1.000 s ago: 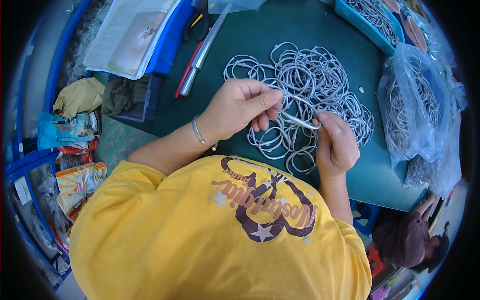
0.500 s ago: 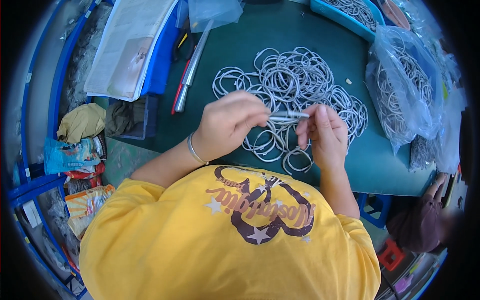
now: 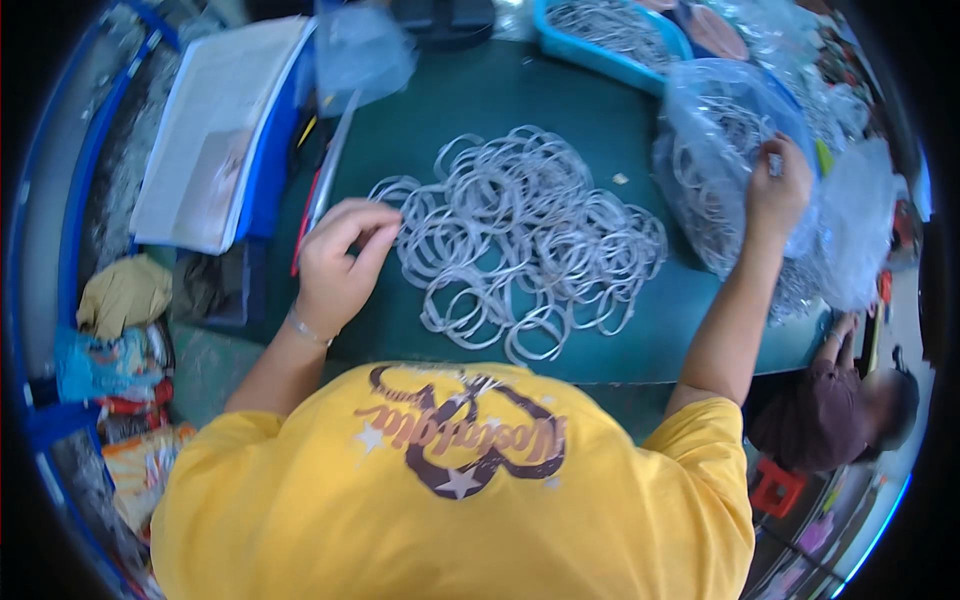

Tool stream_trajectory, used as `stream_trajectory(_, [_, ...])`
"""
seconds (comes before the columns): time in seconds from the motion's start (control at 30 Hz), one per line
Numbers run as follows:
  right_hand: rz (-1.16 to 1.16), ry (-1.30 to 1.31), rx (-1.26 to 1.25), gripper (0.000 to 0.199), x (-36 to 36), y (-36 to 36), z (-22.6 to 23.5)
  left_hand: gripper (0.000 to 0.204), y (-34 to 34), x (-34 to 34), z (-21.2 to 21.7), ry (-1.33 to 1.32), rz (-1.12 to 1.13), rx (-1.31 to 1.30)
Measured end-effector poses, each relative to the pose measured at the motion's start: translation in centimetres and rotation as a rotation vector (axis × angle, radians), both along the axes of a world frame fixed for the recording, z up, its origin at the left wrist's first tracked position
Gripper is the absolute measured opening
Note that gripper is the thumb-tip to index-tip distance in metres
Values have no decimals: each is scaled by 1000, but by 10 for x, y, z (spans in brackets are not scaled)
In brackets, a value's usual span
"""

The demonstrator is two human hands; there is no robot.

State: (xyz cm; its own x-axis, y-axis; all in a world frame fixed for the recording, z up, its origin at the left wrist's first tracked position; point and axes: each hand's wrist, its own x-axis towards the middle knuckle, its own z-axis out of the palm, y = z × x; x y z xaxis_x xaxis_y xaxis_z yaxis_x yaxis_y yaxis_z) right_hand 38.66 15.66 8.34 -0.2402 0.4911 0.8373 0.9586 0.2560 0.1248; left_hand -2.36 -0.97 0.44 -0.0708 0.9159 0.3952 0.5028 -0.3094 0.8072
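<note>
A tangled heap of silver-grey metal rings (image 3: 530,190), bangle-sized, lies on the dark green tabletop. My left hand (image 3: 338,268) is at the heap's left edge, loosely curled, with its thumb apart from the fingers and nothing visible between them. My right hand (image 3: 780,190) reaches over a clear plastic bag (image 3: 700,105) holding more such rings. Its fingertips are pinched together beside the bag's opening, and a small grey bit shows between them, blurred. I cannot tell whether that bit is part of a ring.
A blue tray (image 3: 610,55) of rings stands at the far edge. A tapered metal rod (image 3: 335,155) and a red stick (image 3: 306,222) lie left of the heap, beside papers (image 3: 215,130) on a blue holder. Another person (image 3: 825,420) is at the right.
My hands held a slim grey piece between them above the heap; now they are apart. My right hand has moved right to the bag, my left hand leftward. The view has shifted.
</note>
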Motion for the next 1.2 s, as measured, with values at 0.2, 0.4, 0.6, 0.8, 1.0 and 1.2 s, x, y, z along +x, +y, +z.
stream_trajectory(0.2, [690,287,-413,22,-127,-52,-37,32,-12,-12,-17,203,-20,-220])
stream_trajectory(0.4, [838,-18,-834,20,-219,-98,-80,26,-6,-5,-29,294,-79,-215])
stream_trajectory(0.6, [879,356,-1062,8,-208,-99,-72,23,-12,6,-16,74,-63,-243])
stream_trajectory(0.8, [880,594,-945,15,-189,-121,-65,11,-5,15,-10,-139,-240,11])
stream_trajectory(1.0, [955,512,-836,22,-186,-133,-67,17,0,21,-2,-29,-286,170])
stream_trajectory(1.2, [946,1009,-1034,7,-174,-136,-84,19,-2,20,-5,-137,-299,-9])
